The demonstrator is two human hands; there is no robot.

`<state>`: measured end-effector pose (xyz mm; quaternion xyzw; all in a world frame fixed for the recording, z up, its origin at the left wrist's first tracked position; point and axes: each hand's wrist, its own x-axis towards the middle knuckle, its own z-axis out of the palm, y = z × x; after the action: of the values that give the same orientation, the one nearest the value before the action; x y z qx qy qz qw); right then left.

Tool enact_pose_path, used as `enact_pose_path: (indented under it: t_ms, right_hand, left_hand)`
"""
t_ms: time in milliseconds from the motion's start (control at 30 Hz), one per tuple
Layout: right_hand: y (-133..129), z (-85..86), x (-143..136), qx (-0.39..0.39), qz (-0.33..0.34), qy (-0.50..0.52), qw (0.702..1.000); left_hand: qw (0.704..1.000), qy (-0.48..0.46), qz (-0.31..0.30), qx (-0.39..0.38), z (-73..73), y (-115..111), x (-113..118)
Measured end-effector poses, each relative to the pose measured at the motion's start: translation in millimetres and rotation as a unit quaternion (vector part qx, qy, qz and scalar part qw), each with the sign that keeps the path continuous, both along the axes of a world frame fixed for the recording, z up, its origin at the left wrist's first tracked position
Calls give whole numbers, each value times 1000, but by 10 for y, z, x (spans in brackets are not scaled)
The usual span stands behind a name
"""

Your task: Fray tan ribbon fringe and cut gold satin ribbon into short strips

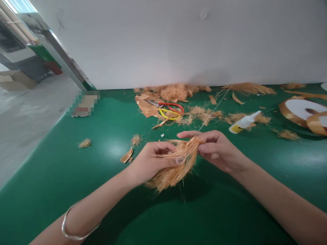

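A tassel-like bundle of shredded golden-orange ribbon strands (pixel 176 170) hangs between my hands over the green table. My left hand (pixel 158 158) is closed around the strands, its thumb lying across the near side. At the gathered top end, my right hand (pixel 217 148) pinches the bundle between thumb and fingers, its index finger stretched to the left. A thin pale thread (pixel 214 110) runs from that top end up toward the back of the table. Part of the bundle is hidden by my left fingers.
Scissors (pixel 168 108) with red and yellow handles lie on scraps beyond my hands. A white glue bottle (pixel 244 123) is tipped on its side at the right, before ribbon rolls (pixel 293 112). Fibre clippings (pixel 176 92) line the white wall (pixel 163 44). The green tabletop (pixel 63 170) ends at left.
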<state>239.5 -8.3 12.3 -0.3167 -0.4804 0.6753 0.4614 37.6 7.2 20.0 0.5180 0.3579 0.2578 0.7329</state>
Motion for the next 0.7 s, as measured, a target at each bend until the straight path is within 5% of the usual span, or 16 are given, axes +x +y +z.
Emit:
enact_pose_path:
  t_ms: [333, 700]
  right_hand:
    - [7, 16, -29, -45, -45, -3, 998]
    - [-9, 31, -41, -83, -45, 14, 995]
  left_hand:
    - [999, -34, 21, 5, -55, 39, -15]
    - [997, -34, -41, -58, 20, 43, -2]
